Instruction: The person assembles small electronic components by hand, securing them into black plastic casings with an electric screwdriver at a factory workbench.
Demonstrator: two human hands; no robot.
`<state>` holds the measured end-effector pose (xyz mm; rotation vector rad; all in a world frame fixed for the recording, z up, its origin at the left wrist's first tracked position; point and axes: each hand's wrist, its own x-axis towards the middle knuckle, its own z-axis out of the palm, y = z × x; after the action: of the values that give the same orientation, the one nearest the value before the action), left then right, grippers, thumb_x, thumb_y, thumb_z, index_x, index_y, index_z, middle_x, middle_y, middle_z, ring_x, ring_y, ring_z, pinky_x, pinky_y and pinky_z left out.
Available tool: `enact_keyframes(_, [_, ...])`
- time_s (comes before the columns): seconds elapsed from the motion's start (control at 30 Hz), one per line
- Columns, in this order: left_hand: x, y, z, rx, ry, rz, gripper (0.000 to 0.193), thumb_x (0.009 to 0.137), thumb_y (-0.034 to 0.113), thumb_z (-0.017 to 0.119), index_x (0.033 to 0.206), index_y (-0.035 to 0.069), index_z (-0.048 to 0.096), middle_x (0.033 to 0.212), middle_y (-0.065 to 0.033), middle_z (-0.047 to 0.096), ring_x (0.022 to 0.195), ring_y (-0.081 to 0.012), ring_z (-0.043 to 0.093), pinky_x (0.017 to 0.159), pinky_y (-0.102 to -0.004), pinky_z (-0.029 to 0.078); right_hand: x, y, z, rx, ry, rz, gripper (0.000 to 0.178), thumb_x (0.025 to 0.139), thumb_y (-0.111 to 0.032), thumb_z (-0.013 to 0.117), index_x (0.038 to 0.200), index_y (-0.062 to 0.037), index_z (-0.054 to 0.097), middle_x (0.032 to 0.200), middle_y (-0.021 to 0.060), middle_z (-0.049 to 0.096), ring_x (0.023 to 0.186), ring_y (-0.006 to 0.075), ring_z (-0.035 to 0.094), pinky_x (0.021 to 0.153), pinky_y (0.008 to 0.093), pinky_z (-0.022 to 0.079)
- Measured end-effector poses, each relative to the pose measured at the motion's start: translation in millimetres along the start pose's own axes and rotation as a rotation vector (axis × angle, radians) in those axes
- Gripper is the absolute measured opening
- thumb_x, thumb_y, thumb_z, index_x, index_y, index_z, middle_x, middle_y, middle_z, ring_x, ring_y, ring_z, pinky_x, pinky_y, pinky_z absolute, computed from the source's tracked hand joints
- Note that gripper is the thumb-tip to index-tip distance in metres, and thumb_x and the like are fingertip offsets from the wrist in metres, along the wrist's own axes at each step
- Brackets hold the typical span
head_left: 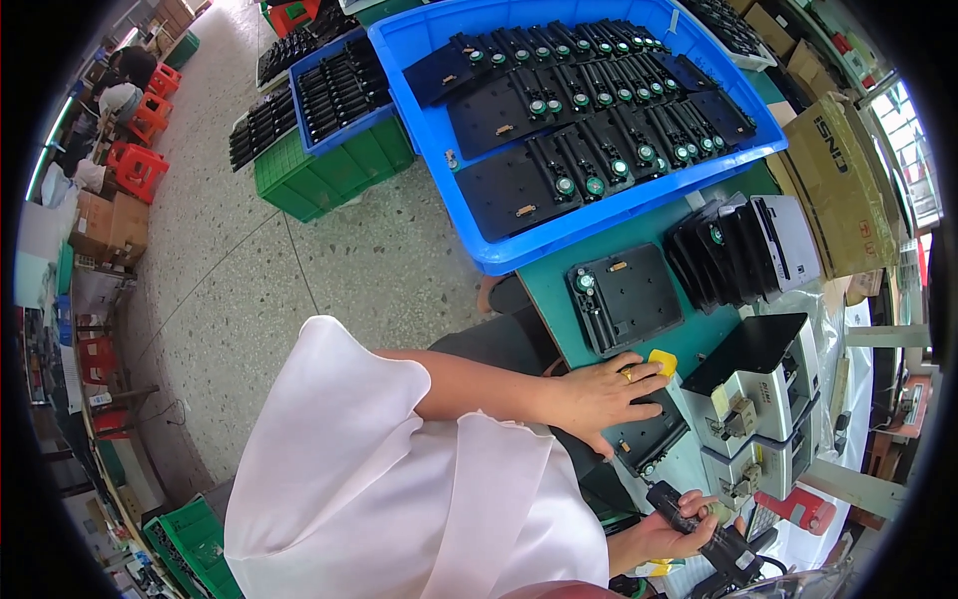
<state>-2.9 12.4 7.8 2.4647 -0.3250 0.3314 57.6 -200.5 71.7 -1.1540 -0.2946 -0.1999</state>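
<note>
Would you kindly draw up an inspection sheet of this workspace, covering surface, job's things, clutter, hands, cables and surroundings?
Surface: green tabletop, largely covered.
Job's things: black panel, partly hidden by the left hand; black power screwdriver, pointing toward the panel; yellow piece at the left fingertips.
Clutter: second black panel; stacked panels; black-and-silver housings; blue bin holding rows of black assemblies.
Hands: left spread over the panel; right hand gripping the screwdriver.
Cables: dark cord near the screwdriver's rear; its routing is unclear.
Surroundings: speckled floor; red stools; green crate; cardboard box.
</note>
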Motion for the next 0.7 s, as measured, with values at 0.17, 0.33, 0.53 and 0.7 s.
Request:
enact_keyframes(0.17, [3.2,9.1,-2.7,0.008,-0.033,0.003,0.081,0.066,0.051,0.076,0.129,0.007,0.05,0.14,-0.0222,0.035,0.135,-0.0362,0.028,0.107,-0.049,0.026,-8.7,-10.6,-3.8,0.077,0.055,0.017,0.038,0.09,-0.011,0.054,0.125,-0.005,0.042,0.07,0.0024,0.041,0.06,0.009,0.039,0.06,0.0271,0.036])
enact_keyframes(0.33, [7.3,9.3,-10.8,-0.045,0.012,-0.026,0.085,0.059,0.042,0.083,0.13,0.009,0.049,0.132,-0.0209,0.041,0.129,-0.037,0.036,0.103,-0.0519,0.03,-0.5,-11.2,-10.9,0.135,0.075,0.038,0.012,0.089,-0.015,0.052,0.082,-0.0079,0.045,0.072,0.002,0.043,0.057,0.0096,0.039,0.059,0.0275,0.034])
enact_keyframes(0.53, [7.0,12.7,-20.7,-0.035,-0.101,-0.059,0.088,0.057,0.039,0.085,0.132,0.013,0.048,0.137,-0.0198,0.036,0.129,-0.0393,0.033,0.102,-0.0513,0.031,10.4,-19.6,-7.8,0.159,0.079,-0.145,0.048,0.087,-0.008,0.05,0.132,-0.0094,0.035,0.077,0.0036,0.048,0.058,0.0138,0.045,0.054,0.031,0.039])
enact_keyframes(0.7, [3.8,21.1,-25.2,-0.041,-0.082,-0.057,0.085,0.056,0.034,0.086,0.131,0.014,0.051,0.14,-0.0184,0.036,0.129,-0.0381,0.034,0.103,-0.0493,0.032,11.8,-17.6,-19.6,0.171,0.09,-0.15,0.053,0.085,-0.006,0.053,0.134,-0.008,0.033,0.079,0.0062,0.048,0.057,0.0161,0.047,0.05,0.0327,0.042])
